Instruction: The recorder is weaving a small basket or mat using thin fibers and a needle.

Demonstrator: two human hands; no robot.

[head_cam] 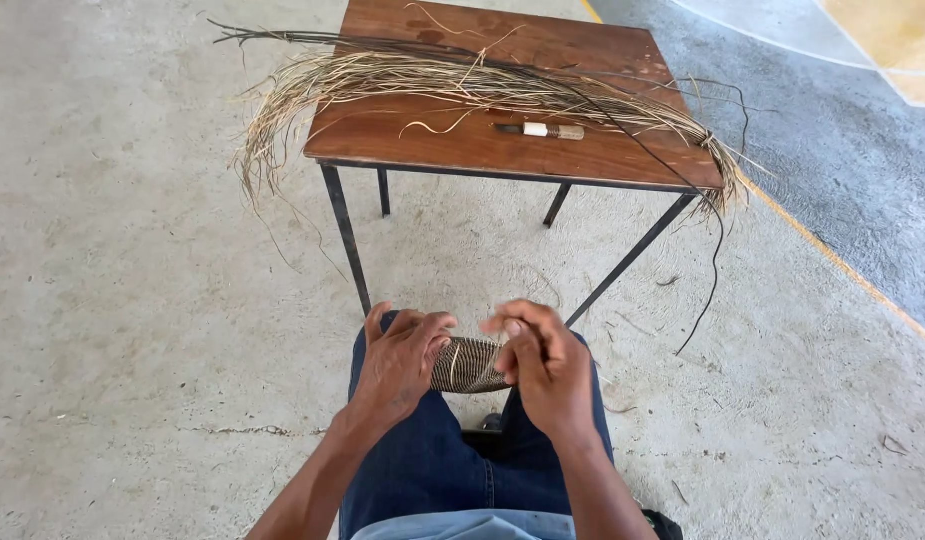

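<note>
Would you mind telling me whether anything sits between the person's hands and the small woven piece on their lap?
Nothing visible does. The left hand and the right hand already grip the woven piece directly, one on each side.

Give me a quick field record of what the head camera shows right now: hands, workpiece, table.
left hand: grips the left end of the woven coil piece
right hand: at the piece's right end, fingers pinched; strand too thin to confirm
workpiece position: on the lap, between both hands
wooden table: ahead, carries a bundle of dried fibre strands overhanging both sides
small knife: lies on the table, untouched
</note>
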